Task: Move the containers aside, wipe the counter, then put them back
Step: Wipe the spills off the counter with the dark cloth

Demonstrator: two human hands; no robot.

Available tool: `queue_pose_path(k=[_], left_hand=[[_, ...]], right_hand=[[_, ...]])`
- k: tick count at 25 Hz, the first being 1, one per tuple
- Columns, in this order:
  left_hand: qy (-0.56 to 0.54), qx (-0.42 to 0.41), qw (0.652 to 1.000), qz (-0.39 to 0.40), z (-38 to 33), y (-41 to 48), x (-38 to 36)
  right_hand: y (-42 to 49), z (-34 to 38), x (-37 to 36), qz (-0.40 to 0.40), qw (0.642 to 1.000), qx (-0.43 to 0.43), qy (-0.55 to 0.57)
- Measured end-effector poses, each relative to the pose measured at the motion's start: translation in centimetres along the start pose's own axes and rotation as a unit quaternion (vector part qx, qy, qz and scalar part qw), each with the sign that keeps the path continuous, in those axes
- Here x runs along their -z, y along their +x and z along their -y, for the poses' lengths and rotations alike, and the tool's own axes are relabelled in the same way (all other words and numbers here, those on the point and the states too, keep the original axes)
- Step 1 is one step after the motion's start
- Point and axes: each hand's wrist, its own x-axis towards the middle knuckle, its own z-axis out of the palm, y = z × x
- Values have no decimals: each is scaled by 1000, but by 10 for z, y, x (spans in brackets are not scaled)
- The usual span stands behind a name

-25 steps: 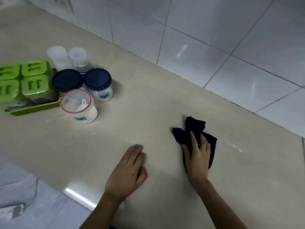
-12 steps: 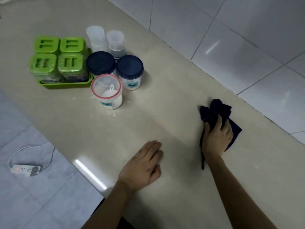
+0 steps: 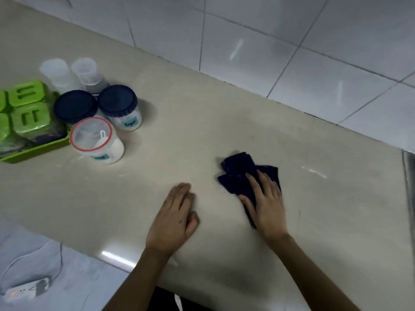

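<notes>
My right hand presses flat on a dark blue cloth lying on the beige counter. My left hand rests palm down on the counter to the left of the cloth, holding nothing. The containers stand grouped at the far left: two jars with dark blue lids, a clear red-rimmed jar with a white scoop inside, two frosted plastic bottles, and a green tray of green-lidded boxes.
A white tiled wall runs along the counter's far edge. A metal strip borders the counter at the right. White streaks mark the counter right of the cloth. Below the front edge, a power strip with a cable lies on the floor.
My right hand has slid the cloth back toward me and to the left, with fingers now spread flat. My left hand stays planted on the counter. The view shifted.
</notes>
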Motion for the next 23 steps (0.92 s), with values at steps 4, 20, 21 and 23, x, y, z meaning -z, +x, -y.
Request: queue_pose_path(k=[4, 20, 21, 23], left_hand=[[-6, 4, 1000, 1, -1, 1, 1], [43, -196, 976, 84, -79, -15, -12], [40, -202, 975, 88, -85, -16, -14], [38, -206, 973, 95, -90, -16, -18]], right_hand=[[-30, 9, -2, -62, 978, -200, 7], [-186, -19, 21, -73, 972, -222, -8], [-199, -34, 24, -89, 960, -265, -8], [-224, -61, 32, -125, 928, -351, -6]])
